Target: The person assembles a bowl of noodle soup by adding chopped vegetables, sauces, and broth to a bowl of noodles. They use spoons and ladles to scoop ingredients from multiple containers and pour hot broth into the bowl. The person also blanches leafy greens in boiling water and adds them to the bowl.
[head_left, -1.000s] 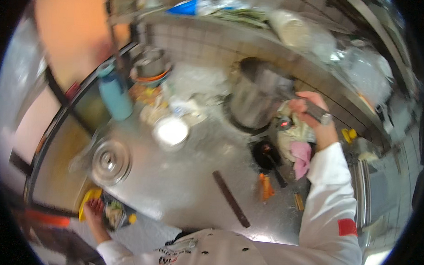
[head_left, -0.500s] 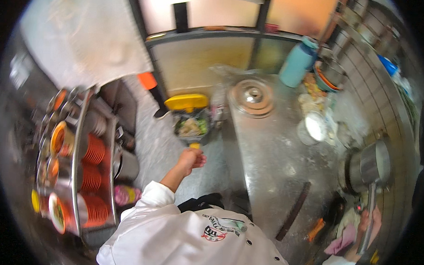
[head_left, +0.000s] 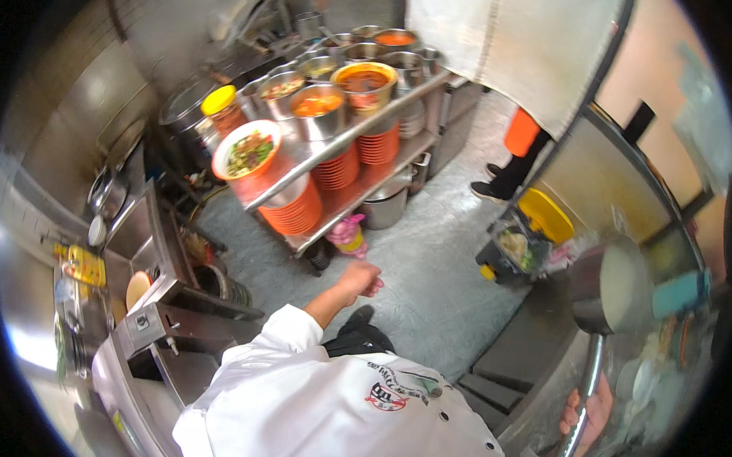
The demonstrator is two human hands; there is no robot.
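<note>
My right hand (head_left: 589, 413) is wrapped round the long metal handle of a saucepan (head_left: 596, 289), held up at the right. Pale contents or a pale inner surface shows in its round mouth; I cannot tell which. My left hand (head_left: 360, 282) hangs over the grey floor in front of my body, fingers curled in, with nothing in them. Nearest to it is a pink bottle-like container (head_left: 348, 236) beside the metal rack (head_left: 353, 135). On the rack's corner stands an orange-rimmed bowl (head_left: 248, 153) of food with chopped greens.
Metal pots of red and orange food (head_left: 318, 106) crowd the rack above stacked orange bowls (head_left: 292, 208). A bin with a yellow lid (head_left: 546, 216) stands by the partition. Another person's legs (head_left: 513, 165) show beyond a white curtain (head_left: 533, 49). Sinks and a counter (head_left: 159, 278) line the left.
My view has swung left, bringing the rack and left-hand sinks into sight. The saucepan remains in my right hand, now away from the tiled wall. My left hand stays curled and empty.
</note>
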